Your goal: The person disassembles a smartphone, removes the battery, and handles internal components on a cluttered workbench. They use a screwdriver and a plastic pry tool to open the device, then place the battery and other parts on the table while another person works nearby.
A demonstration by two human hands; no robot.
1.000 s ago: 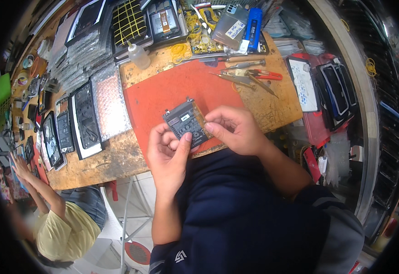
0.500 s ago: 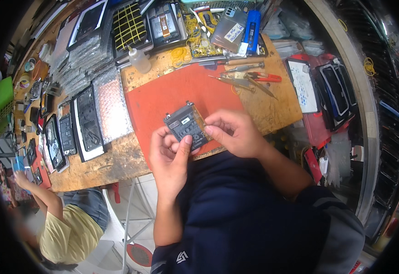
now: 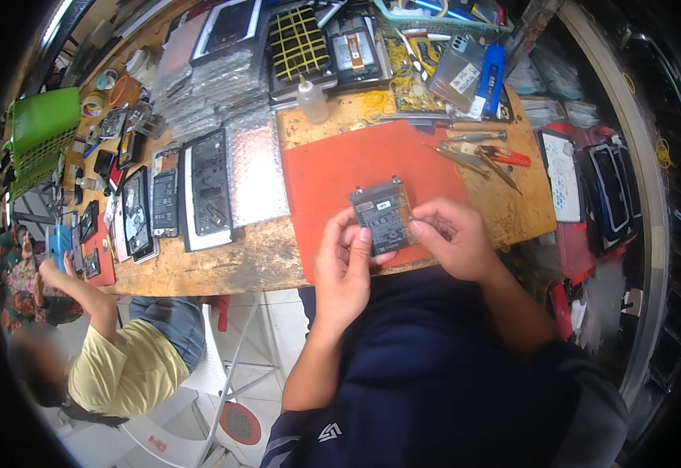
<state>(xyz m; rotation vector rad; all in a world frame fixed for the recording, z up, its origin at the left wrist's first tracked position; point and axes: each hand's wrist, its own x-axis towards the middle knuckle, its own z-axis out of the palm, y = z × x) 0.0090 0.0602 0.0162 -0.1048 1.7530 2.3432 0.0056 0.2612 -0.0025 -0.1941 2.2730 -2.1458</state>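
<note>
A flat dark grey phone battery (image 3: 379, 221) is held above the front of an orange-red mat (image 3: 321, 183). It has small tabs at its far edge, a little white label and an amber strip (image 3: 405, 204) down its right side. My left hand (image 3: 346, 265) grips it from the left, thumb pressed on its printed face and fingers curled behind. At the battery's right edge, my right hand (image 3: 457, 238) is closed with thumb and forefinger pinched by the amber strip. Exactly what lies between those fingertips is hard to make out.
Tweezers and red-handled pliers (image 3: 508, 156) lie right of the mat. A clear dropper bottle (image 3: 311, 103) stands behind it. Opened phones (image 3: 166, 195) and bubble wrap (image 3: 256, 171) cover the left. Another person in a yellow shirt (image 3: 126, 366) sits at the table's left end.
The view has swung left, so the table and both hands appear further right. My left hand still holds the battery, and the right hand remains pinched at its edge.
</note>
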